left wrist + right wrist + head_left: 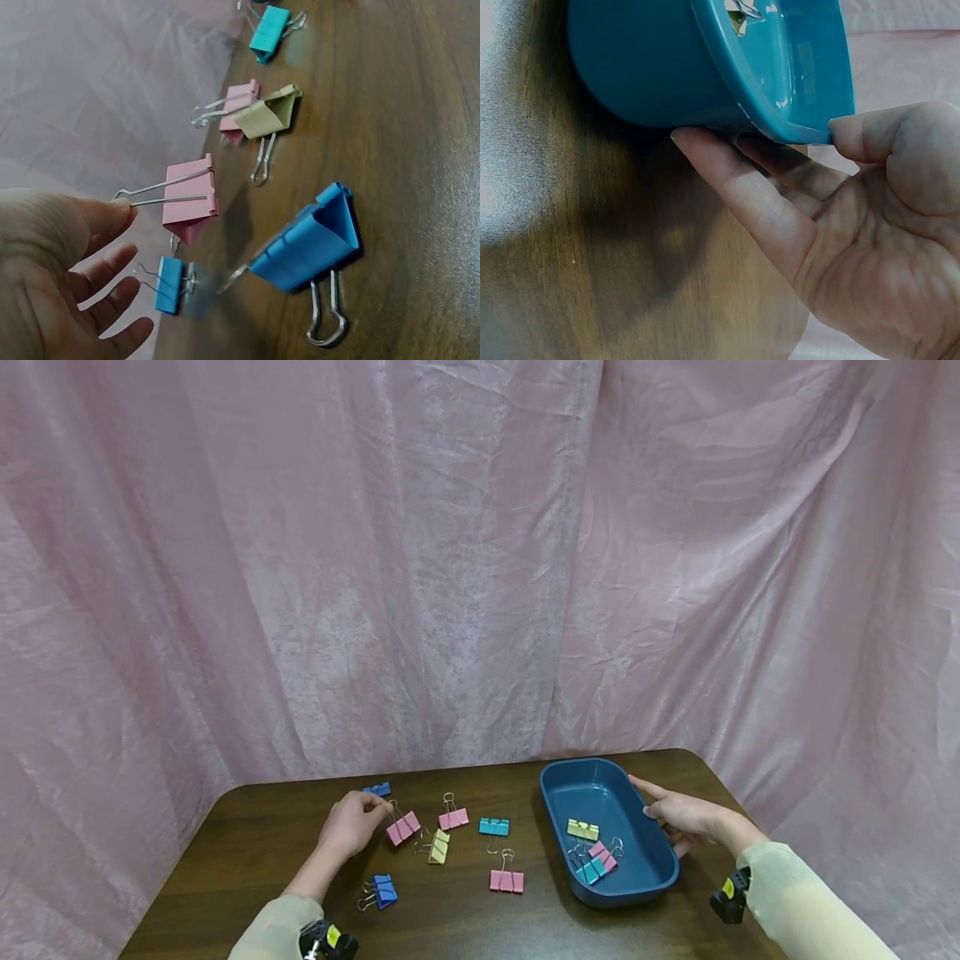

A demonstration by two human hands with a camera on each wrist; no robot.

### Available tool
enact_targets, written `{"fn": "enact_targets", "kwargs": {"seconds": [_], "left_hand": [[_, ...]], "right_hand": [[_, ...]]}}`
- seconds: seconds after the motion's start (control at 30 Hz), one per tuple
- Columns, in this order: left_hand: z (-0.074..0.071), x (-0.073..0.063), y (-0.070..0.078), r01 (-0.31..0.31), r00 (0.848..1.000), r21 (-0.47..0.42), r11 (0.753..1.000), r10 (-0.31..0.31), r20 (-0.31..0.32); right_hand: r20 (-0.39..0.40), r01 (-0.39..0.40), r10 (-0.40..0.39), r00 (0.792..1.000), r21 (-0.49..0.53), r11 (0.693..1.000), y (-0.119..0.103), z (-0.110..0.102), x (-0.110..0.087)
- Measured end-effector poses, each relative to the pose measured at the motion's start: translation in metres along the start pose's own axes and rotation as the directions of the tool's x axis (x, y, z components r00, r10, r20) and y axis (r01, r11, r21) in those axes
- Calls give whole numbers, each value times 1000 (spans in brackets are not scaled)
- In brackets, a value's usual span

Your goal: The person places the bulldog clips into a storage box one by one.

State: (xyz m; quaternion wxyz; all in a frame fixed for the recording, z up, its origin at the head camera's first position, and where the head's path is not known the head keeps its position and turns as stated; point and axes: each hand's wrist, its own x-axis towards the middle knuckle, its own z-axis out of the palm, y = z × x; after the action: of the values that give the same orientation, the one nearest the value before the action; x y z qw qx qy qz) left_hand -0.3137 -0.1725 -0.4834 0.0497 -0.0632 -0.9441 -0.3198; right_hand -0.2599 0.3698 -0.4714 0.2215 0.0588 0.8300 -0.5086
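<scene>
Pink binder clip [403, 828] looks light and stiff, best taken by the wire handle [172, 199] our left hand [354, 823] pinches, while our right hand [688, 817] grips the blue tray [600, 797].

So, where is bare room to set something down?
The table is bare left of the left hand and between the front blue clip and front pink clip. Within the tray, the far end is bare. Crowded: around the table's yellow clip and rear pink clip.

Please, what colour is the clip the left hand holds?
The clip is pink, clearest from the left wrist.
</scene>
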Motion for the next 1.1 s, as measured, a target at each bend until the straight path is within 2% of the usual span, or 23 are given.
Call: {"fn": "enact_targets", "kwargs": {"seconds": [0.63,1.1], "left_hand": [[-18,-5,18,-46,993,-29,999,42,-109],[-34,-8,23,-77,987,-67,995,66,-148]], "right_hand": [[-3,3,-3,1000,-22,1000,-3,0,-3],[-4,1,-1,1000,-29,1000,-4,-1,-3]]}}
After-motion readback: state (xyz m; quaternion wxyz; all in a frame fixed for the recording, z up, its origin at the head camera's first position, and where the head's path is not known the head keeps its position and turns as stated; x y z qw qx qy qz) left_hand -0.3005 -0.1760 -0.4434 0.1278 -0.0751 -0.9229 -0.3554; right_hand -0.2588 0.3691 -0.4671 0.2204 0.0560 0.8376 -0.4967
